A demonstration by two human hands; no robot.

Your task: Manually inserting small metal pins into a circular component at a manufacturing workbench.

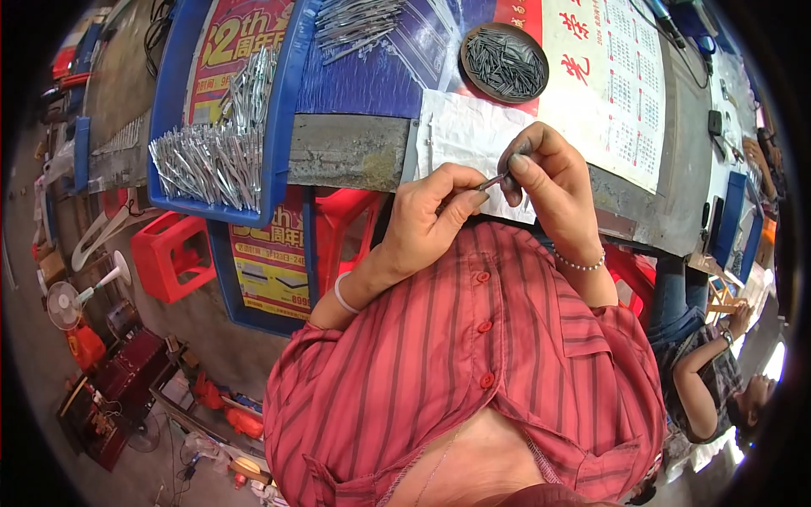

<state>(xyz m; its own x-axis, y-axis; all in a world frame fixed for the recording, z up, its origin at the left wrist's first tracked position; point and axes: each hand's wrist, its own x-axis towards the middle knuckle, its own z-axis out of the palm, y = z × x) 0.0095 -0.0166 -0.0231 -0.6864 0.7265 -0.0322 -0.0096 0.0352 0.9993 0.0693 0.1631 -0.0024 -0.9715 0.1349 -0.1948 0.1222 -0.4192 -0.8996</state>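
Observation:
Both my hands meet in front of my chest, over the table's near edge. My left hand [435,207] pinches one end of a small thin dark metal rod [492,181] between thumb and forefinger. Its other end lies at the pinched thumb and fingers of my right hand [549,173], whose fingertips are darkened. Behind my hands a crumpled white cloth [460,118] lies on the table. Beyond it stands a round brown dish [466,76] holding many short dark metal pins [507,63]. Whether my right fingers hold a second small piece is hidden.
At the left a blue tray [283,118] holds heaped slender silver metal pieces [211,165]. More silver pieces [359,25] lie at the table's far side. Red stools [175,253] and another blue tray [311,291] stand below the edge. Another person [697,380] sits at the right.

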